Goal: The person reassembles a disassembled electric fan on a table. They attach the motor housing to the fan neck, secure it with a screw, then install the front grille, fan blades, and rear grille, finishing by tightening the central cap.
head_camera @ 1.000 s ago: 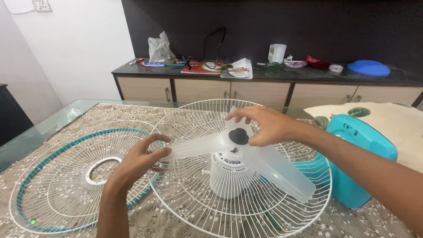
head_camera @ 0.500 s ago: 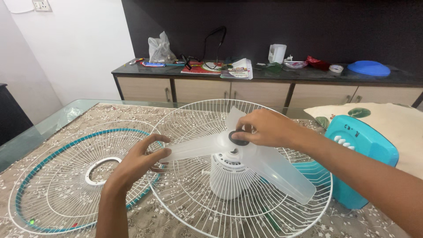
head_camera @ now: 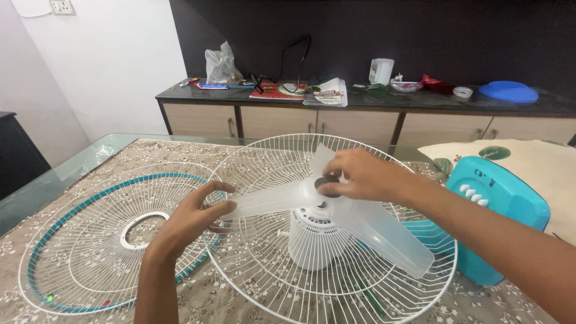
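The right hand [head_camera: 366, 175] pinches a small black cap [head_camera: 327, 182] at the hub of the translucent fan blade [head_camera: 360, 225], fingers closed around it from above. Left of it, the left hand [head_camera: 192, 219] grips one blade tip between thumb and fingers, apparently steadying the blade against turning. Beneath both sits the white rear guard [head_camera: 270, 282] with its motor housing [head_camera: 312, 243]. Beyond the left hand lies the teal-rimmed front guard [head_camera: 78, 240]; past the right forearm, the teal fan base [head_camera: 498, 204].

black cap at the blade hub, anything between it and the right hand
Nothing visible: the right hand already has its fingertips on the black cap at the hub of the translucent fan blade. The left hand holds one blade tip, off to the side, clear of the cap.
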